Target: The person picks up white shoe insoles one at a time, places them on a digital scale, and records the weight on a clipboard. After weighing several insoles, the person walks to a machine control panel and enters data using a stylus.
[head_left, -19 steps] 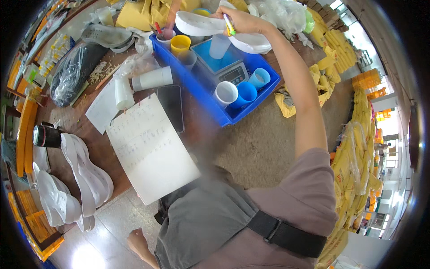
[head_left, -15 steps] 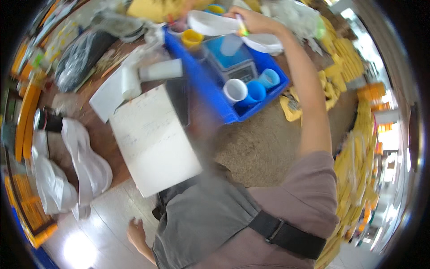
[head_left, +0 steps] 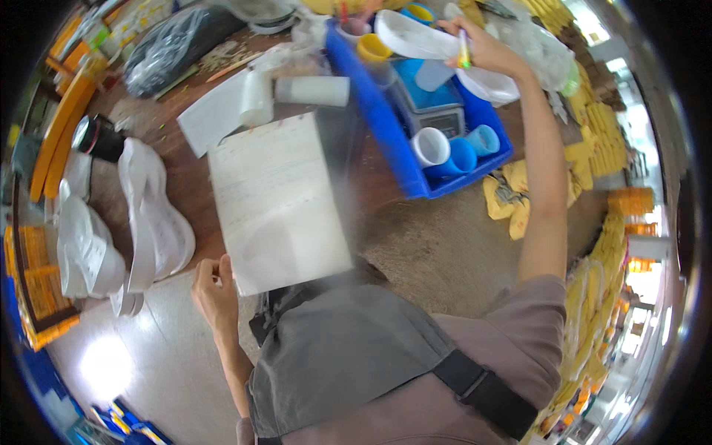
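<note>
My right hand (head_left: 486,52) reaches to the far end of the blue bin (head_left: 404,167), its fingers closed round a slim yellow-green pen-like stick (head_left: 464,49). Beside these fingers is a curved white plastic piece (head_left: 408,35), and another white piece (head_left: 486,85) lies below the hand. Whether the fingers also touch the white pieces is unclear. My left hand (head_left: 215,293) is at the table's near edge, fingers loosely bent and apart, beside the lower left corner of an open notebook (head_left: 285,215) with faint handwriting. Nothing shows in the left hand.
The bin holds a digital scale (head_left: 437,122) and several cups, including a white one (head_left: 430,147). White rolls (head_left: 311,90) and paper (head_left: 211,111) lie beyond the notebook. White moulded pieces (head_left: 152,215) and a black cylinder (head_left: 100,139) stand left. Yellow sacks (head_left: 593,304) lie right.
My left hand has risen from over the floor to the notebook's near left corner. The right hand still holds the stick by the white pieces. The whole view has shifted.
</note>
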The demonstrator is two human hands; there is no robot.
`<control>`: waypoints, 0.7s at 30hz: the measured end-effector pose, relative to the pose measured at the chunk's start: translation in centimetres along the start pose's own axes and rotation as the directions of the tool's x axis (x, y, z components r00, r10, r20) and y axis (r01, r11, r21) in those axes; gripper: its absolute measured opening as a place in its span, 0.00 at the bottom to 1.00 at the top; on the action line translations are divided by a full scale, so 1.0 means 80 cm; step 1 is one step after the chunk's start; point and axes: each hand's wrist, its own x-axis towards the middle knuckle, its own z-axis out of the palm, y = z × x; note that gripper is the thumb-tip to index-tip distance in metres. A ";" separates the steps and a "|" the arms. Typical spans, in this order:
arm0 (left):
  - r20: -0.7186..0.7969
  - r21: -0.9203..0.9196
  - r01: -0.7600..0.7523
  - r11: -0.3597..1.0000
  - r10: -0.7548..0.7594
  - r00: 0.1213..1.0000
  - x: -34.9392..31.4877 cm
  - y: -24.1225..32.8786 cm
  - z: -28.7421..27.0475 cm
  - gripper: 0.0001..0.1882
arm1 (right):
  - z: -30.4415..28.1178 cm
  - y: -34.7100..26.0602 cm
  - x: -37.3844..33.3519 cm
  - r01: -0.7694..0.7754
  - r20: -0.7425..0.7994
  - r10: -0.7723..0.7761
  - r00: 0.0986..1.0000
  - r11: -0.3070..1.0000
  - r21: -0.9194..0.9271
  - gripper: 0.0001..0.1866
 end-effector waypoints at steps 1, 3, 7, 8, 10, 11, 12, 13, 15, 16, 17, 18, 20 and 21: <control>-0.022 -0.037 -0.025 0.999 0.025 0.999 0.001 0.004 0.005 0.15 | -0.001 0.002 -0.001 -0.008 -0.014 0.008 1.000 1.000 -0.007 0.28; -0.031 -0.113 -0.004 0.994 0.000 1.000 0.000 0.008 0.010 0.14 | -0.003 0.004 -0.006 -0.031 -0.049 0.030 0.998 0.999 -0.014 0.29; -0.034 -0.143 0.037 0.989 -0.043 0.999 -0.004 0.002 0.012 0.14 | -0.005 0.003 -0.009 -0.118 -0.058 0.114 0.992 0.991 -0.062 0.36; -0.041 -0.159 0.037 0.987 -0.044 0.998 -0.005 0.001 0.012 0.15 | -0.008 0.002 -0.010 -0.146 -0.043 0.143 0.989 0.985 -0.087 0.40; -0.052 -0.185 0.032 0.982 -0.042 0.998 -0.006 -0.001 0.011 0.17 | -0.003 0.000 -0.011 -0.058 -0.085 0.056 0.995 0.998 -0.017 0.31; -0.061 -0.191 0.032 0.981 -0.044 0.997 -0.006 -0.001 0.012 0.17 | -0.001 0.000 -0.009 -0.066 -0.088 0.064 0.994 0.997 -0.030 0.31; -0.067 -0.213 0.026 0.977 -0.041 0.997 -0.006 -0.002 0.012 0.17 | 0.000 -0.001 -0.008 -0.075 -0.092 0.071 0.993 0.996 -0.043 0.32; -0.067 -0.188 0.027 0.982 -0.041 0.997 -0.008 -0.002 0.011 0.19 | 0.001 -0.002 -0.007 -0.123 -0.084 0.119 0.989 0.991 -0.046 0.33; -0.046 -0.188 0.042 0.981 -0.052 0.998 -0.008 -0.003 0.008 0.19 | 0.003 -0.005 -0.006 -0.138 -0.080 0.134 0.988 0.989 -0.051 0.35; -0.038 -0.199 0.047 0.979 -0.056 0.998 -0.008 -0.003 0.007 0.19 | 0.003 -0.007 -0.006 -0.144 -0.076 0.140 0.987 0.988 -0.052 0.35; -0.042 -0.172 0.050 0.984 -0.058 0.997 -0.009 -0.004 0.006 0.19 | 0.005 -0.009 -0.005 -0.125 -0.106 0.116 0.988 0.989 -0.082 0.37; -0.049 -0.151 0.052 0.987 -0.061 0.997 -0.009 -0.004 0.005 0.19 | 0.004 -0.012 -0.004 -0.139 -0.101 0.130 0.986 0.987 -0.082 0.37; -0.065 -0.104 0.026 0.994 -0.033 0.997 -0.009 -0.004 0.004 0.18 | 0.004 -0.018 -0.001 -0.160 -0.089 0.153 0.984 0.984 -0.081 0.37; -0.073 -0.080 -0.003 0.997 -0.003 0.997 -0.009 -0.004 0.003 0.18 | 0.004 -0.021 0.000 -0.181 -0.078 0.174 0.982 0.979 -0.098 0.38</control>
